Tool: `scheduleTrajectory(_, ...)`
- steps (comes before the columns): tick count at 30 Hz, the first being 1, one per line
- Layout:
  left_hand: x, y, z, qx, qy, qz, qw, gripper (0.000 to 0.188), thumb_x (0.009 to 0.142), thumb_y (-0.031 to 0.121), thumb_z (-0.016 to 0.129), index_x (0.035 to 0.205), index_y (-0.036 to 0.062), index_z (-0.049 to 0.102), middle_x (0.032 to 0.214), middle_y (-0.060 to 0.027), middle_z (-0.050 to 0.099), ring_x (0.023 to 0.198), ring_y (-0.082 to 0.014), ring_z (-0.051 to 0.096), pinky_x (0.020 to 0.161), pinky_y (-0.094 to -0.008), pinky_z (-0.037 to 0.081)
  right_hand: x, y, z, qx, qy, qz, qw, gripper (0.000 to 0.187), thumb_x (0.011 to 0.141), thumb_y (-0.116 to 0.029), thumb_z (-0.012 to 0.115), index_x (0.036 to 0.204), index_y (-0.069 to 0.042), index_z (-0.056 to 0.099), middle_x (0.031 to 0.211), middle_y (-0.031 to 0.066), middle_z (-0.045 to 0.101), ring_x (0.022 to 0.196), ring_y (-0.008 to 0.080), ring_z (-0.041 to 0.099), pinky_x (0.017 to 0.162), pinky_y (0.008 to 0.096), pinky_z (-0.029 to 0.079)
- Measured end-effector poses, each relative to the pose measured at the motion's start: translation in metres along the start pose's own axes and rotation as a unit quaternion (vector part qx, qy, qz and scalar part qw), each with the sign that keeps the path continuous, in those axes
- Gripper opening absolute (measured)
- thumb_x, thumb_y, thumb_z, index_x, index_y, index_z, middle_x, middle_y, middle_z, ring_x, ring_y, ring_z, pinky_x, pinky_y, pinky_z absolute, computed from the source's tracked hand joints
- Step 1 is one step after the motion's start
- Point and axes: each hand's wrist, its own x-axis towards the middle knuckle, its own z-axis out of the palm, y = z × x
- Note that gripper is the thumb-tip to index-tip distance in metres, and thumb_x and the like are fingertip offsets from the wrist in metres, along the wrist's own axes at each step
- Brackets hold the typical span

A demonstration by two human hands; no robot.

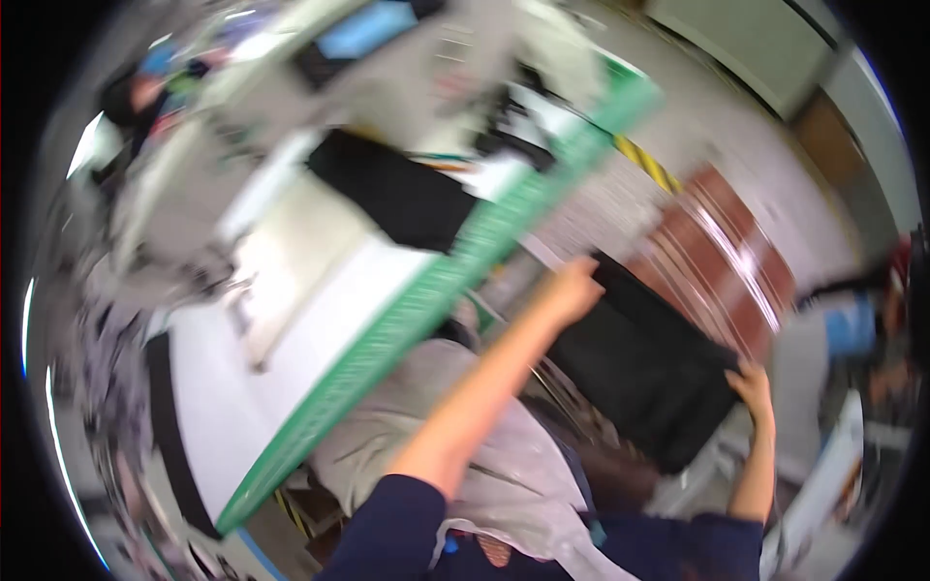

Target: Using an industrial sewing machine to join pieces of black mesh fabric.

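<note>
A black piece of fabric [644, 363] is stretched between my two hands, off to the right of the sewing table. My left hand [573, 290] is closed on its upper left corner. Its right end is pinched by my right hand [751, 389]. On the white tabletop lies another black fabric piece [392, 189], apart from both hands. Motion blur softens the picture, so seams and edges on the held cloth cannot be made out.
A green-edged table [426, 310] with a pale sewing machine [426, 77] stands at my left. Beyond the held cloth is a reddish-brown slatted surface [722, 257]. Grey cloth [484, 416] covers my lap. A person [140, 97] is at the far upper left.
</note>
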Motion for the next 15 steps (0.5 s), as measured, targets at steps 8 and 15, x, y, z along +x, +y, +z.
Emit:
scheduleTrajectory(8, -0.151, -0.025, -0.024, -0.077, -0.150, 0.106, 0.980, 0.060, 0.086, 0.014, 0.068, 0.139, -0.0072, 0.047, 0.139, -0.0255, 0.050, 0.132, -0.0394, 0.048, 0.113, -0.0419, 0.039, 0.004, -0.193, 0.049, -0.212, 0.077, -0.284, 0.932, 0.063, 0.090, -0.025, 0.070, 0.148, -0.011, 0.049, 0.156, 0.0148, 0.041, 0.141, 0.0377, 0.041, 0.110, 0.0579, 0.036)
scheduleTrajectory(15, -0.341, 0.039, -0.194, -0.279, -0.101, -0.147, 0.944, 0.044, 0.103, 0.013, 0.052, 0.146, 0.0047, 0.048, 0.137, -0.0134, 0.057, 0.124, -0.0211, 0.056, 0.102, -0.0338, 0.047, 0.042, -0.244, 0.125, -0.291, -0.040, -0.281, 0.914, 0.032, 0.094, -0.033, 0.065, 0.120, -0.015, 0.070, 0.139, 0.0061, 0.059, 0.135, 0.0275, 0.049, 0.116, 0.0590, 0.027)
